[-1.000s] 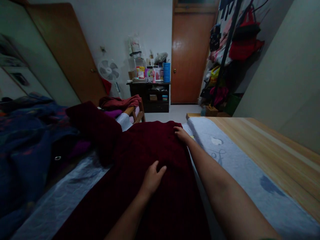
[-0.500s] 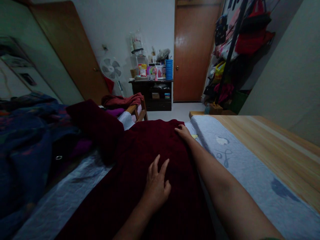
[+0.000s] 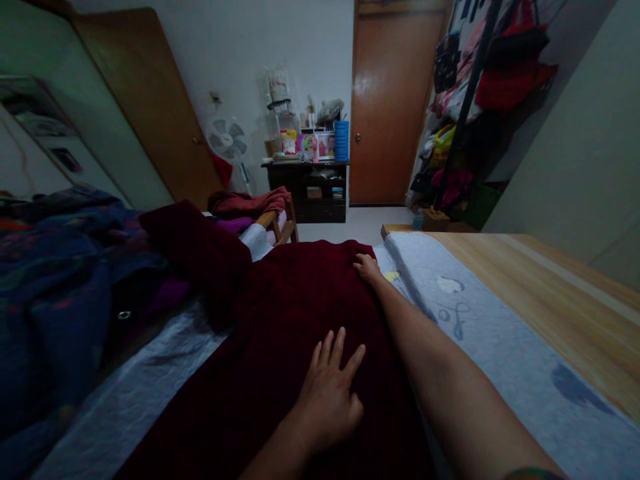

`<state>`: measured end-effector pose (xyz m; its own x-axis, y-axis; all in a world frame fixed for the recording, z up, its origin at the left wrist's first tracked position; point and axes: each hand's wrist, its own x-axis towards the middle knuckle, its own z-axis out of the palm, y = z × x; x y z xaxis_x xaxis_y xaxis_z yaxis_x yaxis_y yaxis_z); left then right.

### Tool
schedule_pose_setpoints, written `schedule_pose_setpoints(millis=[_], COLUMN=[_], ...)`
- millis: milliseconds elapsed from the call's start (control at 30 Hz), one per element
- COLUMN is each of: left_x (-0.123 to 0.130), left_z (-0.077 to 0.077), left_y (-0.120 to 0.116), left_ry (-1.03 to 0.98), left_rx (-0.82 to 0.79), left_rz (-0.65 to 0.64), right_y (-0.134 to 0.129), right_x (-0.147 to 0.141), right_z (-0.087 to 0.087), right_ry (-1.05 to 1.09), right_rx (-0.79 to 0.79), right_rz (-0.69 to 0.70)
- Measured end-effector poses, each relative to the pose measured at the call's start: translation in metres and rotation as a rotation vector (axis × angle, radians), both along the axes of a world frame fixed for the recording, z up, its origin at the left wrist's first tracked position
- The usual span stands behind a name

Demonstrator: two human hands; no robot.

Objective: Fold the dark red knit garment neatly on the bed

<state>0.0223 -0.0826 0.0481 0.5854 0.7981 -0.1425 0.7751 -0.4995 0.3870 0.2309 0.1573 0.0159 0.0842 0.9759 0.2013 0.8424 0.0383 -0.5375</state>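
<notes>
A dark red long-sleeved top (image 3: 295, 287) lies spread over the bed in front of me. One sleeve (image 3: 200, 253) stretches out to the left, onto other clothes. My left hand (image 3: 333, 393) is over the middle of the top, palm down with its fingers spread, holding nothing. At the far right corner of the top is my right hand (image 3: 367, 267), with its fingers curled on the cloth by the edge. Part of that cloth is hidden under the fingers.
Blue patterned clothes (image 3: 55, 287) are heaped on the left. A pale blue printed sheet (image 3: 465, 320) covers the mattress, with a wooden board (image 3: 565, 287) along the right. Beyond stand a dark cabinet (image 3: 305, 193), a fan (image 3: 227, 140) and a door (image 3: 390, 113).
My left hand has moved right and nearer to me across the top, its fingers spreading flatter. My right hand stays at the far corner. The view has shifted slightly.
</notes>
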Motion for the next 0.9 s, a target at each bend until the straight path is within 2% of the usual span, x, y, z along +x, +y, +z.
schedule_pose_setpoints(millis=[133,233,367,467,667,900], left_x=[-0.001,-0.001,0.001,0.001,0.001,-0.003], left_z=[0.0,0.0,0.001,0.001,-0.001,-0.01], left_y=[-0.002,-0.003,-0.005,-0.006,-0.008,-0.009], left_ry=[-0.022,-0.031,-0.022,-0.017,-0.021,-0.046], left_rx=[0.003,0.013,0.015,0.022,0.035,0.059], left_rz=[-0.009,-0.002,0.014,0.021,0.019,0.016], right_y=[-0.011,-0.028,-0.054,-0.065,-0.056,-0.034], right_x=[-0.007,-0.017,-0.033,-0.04,-0.035,-0.027], right_z=[0.01,0.023,0.029,0.021,-0.002,-0.005], right_ry=[-0.027,-0.127,-0.263,-0.331,-0.377,-0.36], right_rx=[-0.015,0.055,0.069,-0.013,-0.111,-0.138], right_rz=[-0.09,-0.099,0.102,0.205,0.147,0.104])
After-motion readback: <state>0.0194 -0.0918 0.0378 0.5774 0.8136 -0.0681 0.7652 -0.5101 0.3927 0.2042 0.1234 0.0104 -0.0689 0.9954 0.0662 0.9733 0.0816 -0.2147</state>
